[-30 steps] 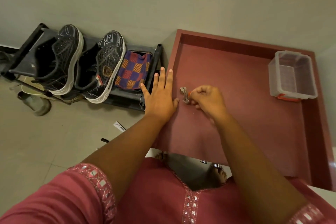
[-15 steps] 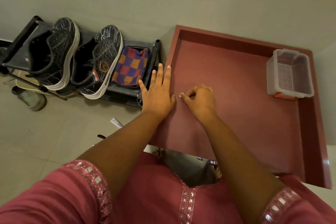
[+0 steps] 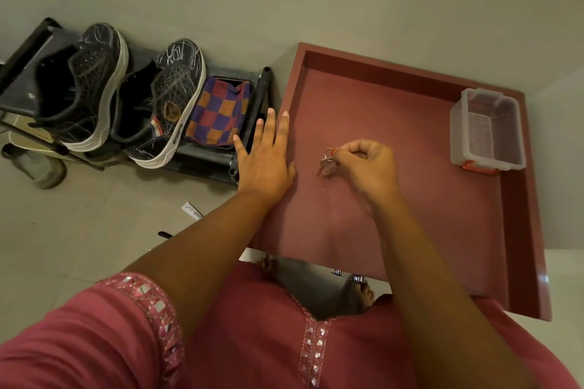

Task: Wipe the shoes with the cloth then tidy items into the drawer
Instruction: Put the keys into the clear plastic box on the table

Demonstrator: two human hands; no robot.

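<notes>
Left hand: the left hand (image 3: 267,161) lies flat, palm down, fingers straight and together, thumb spread, over the left edge of the drawer (image 3: 410,79); it grasps nothing.
Right hand: the right hand (image 3: 366,167) hovers over the drawer floor near its left edge, fingers curled in, pinching the ring of the keys (image 3: 327,164) between thumb and forefinger.
Keys: small metal keys on a ring, hanging from the pinch; whether their tips touch the drawer floor cannot be told.
Writing: white scribbled marks run over the toes of the shoes (image 3: 126,98), none readable; a small emblem sits on the side of the nearer shoe, too small to read. A white slip (image 3: 191,210) on the floor carries print too small to read.
Shoes: two black sneakers with white soles, lying tilted side by side on the black rack (image 3: 264,95), toes toward the wall.
Cloth: the cloth (image 3: 218,114), chequered in purple, red and orange, lies folded at the right end of the rack, just beside the nearer shoe.
Drawer: dark red, pulled open, just right of the rack.
Box: a clear plastic box (image 3: 488,129) with an orange clip stands in the drawer's far right corner, well apart from the keys.
</notes>
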